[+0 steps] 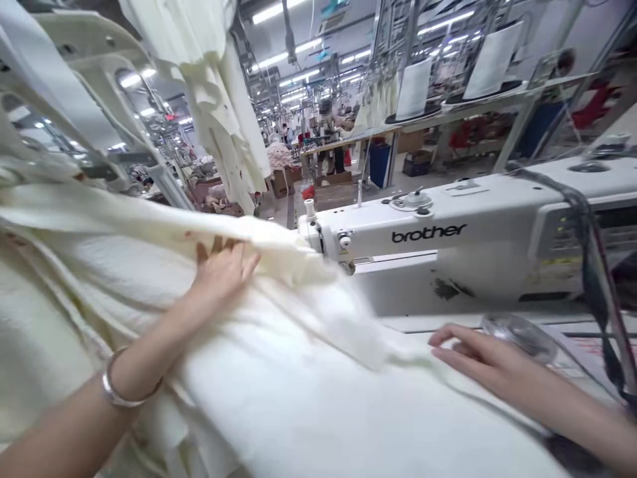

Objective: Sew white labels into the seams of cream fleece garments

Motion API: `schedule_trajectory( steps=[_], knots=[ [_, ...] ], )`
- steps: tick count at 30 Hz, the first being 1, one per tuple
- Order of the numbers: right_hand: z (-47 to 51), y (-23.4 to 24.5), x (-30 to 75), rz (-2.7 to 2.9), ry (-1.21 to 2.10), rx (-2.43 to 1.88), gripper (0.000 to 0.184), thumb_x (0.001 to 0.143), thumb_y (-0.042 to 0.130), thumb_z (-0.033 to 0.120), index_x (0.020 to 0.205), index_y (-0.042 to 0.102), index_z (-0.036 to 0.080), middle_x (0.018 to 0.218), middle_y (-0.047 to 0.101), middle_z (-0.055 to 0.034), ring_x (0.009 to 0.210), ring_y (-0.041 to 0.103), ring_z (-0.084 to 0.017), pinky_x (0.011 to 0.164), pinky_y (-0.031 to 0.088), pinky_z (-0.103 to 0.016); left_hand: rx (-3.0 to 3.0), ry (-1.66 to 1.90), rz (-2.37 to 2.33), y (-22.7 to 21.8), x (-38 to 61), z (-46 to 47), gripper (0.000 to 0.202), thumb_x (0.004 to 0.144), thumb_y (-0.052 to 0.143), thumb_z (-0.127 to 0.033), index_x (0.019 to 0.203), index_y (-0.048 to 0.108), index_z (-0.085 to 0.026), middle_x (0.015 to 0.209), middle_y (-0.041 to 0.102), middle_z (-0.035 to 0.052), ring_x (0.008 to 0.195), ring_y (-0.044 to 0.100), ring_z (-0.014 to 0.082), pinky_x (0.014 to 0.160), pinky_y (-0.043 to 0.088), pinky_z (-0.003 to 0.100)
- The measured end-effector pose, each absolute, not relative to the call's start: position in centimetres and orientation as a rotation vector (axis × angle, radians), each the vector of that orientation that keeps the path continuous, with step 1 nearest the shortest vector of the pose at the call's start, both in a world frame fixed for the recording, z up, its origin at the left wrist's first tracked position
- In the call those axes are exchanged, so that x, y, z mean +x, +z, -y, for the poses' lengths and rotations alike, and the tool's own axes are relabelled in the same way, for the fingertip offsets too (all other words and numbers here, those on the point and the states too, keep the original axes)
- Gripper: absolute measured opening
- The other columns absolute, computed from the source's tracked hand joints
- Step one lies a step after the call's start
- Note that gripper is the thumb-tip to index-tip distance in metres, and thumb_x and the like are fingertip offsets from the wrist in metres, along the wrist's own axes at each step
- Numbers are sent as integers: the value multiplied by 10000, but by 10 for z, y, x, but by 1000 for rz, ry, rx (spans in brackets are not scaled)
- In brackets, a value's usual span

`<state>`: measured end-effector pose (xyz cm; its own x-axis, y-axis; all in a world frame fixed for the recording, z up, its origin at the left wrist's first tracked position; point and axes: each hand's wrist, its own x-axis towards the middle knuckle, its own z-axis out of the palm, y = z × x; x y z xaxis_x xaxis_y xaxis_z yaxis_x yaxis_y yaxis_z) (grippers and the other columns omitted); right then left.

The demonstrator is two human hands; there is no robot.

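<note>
A large piece of cream-white fabric [293, 392] spreads over the table in front of me, bunched and folded toward the left. My left hand [223, 269], with a silver bangle on the wrist, rests on the upper part of this fabric, fingers spread over a fold. To the right, my right hand [482, 355] hovers by the fabric's edge, fingers loosely bent and apart, with nothing seen between them. Behind the fabric stands a white Brother sewing machine [478, 259]. Fabric lies up to the machine's needle end and hides part of it.
More cream fabric [213, 113] hangs at the upper left beside a pale metal frame [99, 60]. Large white thread cones [492, 60] stand on a shelf behind the machine. A dark strap [592, 265] drapes over the machine's right end. Clear round plastic item [520, 335] lies behind my right hand.
</note>
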<state>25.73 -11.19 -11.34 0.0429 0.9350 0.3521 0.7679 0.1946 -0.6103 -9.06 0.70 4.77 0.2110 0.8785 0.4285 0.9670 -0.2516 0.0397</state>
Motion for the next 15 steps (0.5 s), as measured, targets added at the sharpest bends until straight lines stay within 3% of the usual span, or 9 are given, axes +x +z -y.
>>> schedule_trajectory(
  steps=[2,4,6,7,8,10,12,15],
  knots=[
    [93,-115,253,1872,165,-1679,222,887,419,336,870,619,241,690,675,-23,529,642,-187,398,480,-251,-2252,-385,1831,14,-92,-8,388,836,542,-449,765,646,-81,869,674,225,1086,565,439,943,260,730],
    [86,-116,238,1882,-108,-1614,268,918,381,360,1003,590,215,826,692,-54,647,674,-201,427,504,-261,-2368,-225,1857,-17,-89,3,334,829,549,-390,651,638,-122,760,677,206,941,642,383,905,404,630],
    [89,-117,214,1909,-230,-1445,285,950,361,352,1057,572,193,913,686,-63,761,680,-190,527,548,-259,-2545,-61,1828,-47,-79,15,240,839,522,-327,764,689,-170,853,706,157,905,672,294,855,508,455],
    [93,-118,200,1944,-265,-1360,282,959,349,317,1055,577,183,934,685,-64,804,678,-186,591,561,-262,-2629,33,1802,-60,-72,18,248,836,520,-312,979,690,-201,1055,686,152,1020,642,295,868,508,440],
    [96,-119,184,1980,-302,-1289,281,961,342,277,1046,589,173,950,688,-68,838,674,-187,645,566,-273,-2660,152,1797,-72,-66,15,356,844,512,-325,1165,622,-217,1241,600,159,1149,567,333,897,485,491],
    [99,-126,153,2112,-372,-1121,290,959,356,252,1050,614,157,1020,686,-73,926,660,-203,718,569,-300,-2672,261,1807,-88,-57,-3,492,876,476,-357,1348,463,-219,1429,412,162,1296,401,390,939,425,581],
    [98,-139,125,2254,-410,-967,315,959,394,318,1080,626,143,1115,660,-78,1027,627,-233,777,573,-334,-2659,239,1820,-92,-53,-33,457,906,437,-349,1333,467,-185,1445,379,183,1332,330,411,949,388,624],
    [94,-164,104,2355,-413,-913,315,940,442,343,1070,634,130,1162,638,-89,1103,585,-271,843,568,-394,-2664,64,1776,-88,-56,-64,301,895,445,-212,1161,573,-152,1367,468,189,1316,375,366,980,391,571]
  ],
)
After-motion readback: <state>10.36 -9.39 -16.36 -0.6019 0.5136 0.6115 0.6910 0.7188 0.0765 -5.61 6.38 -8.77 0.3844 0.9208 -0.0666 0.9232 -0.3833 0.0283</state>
